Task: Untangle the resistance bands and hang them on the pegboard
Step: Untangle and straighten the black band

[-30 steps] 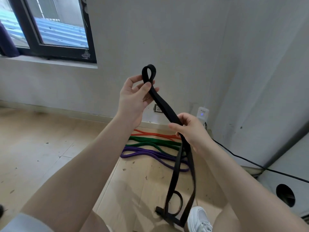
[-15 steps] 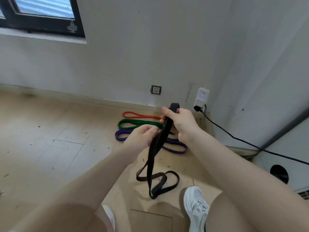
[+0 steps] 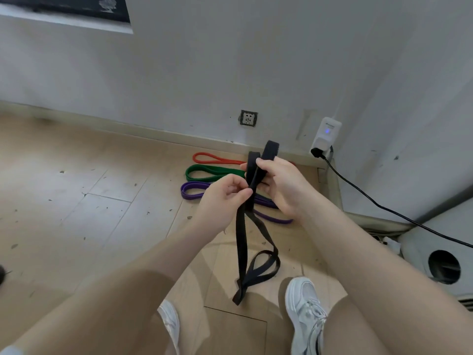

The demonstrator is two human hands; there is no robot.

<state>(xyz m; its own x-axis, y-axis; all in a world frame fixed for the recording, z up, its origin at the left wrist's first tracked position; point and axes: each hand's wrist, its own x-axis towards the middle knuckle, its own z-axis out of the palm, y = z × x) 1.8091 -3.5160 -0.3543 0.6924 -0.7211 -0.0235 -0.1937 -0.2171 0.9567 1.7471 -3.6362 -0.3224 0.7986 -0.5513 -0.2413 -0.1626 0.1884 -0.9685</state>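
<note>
A black resistance band (image 3: 242, 242) hangs from both my hands, its lower loops twisted and resting on the wooden floor between my shoes. My right hand (image 3: 284, 185) grips the folded top of the band, whose two ends stick up above my fingers. My left hand (image 3: 225, 198) pinches the same band just below. On the floor behind my hands lie a red band (image 3: 207, 158), a green band (image 3: 204, 172) and a purple band (image 3: 192, 190), side by side near the wall. No pegboard is in view.
A white plug-in device (image 3: 326, 134) with a blue light sits in the wall, its black cable (image 3: 384, 207) running right across the corner. A wall socket (image 3: 248, 118) is left of it. My white shoes (image 3: 305, 316) stand below. A white box with a round hole (image 3: 444, 266) stands at right.
My hands came down from chest height to near the floor, and the view tilted down. The left hand moved from the band's top loop to just below the right hand.
</note>
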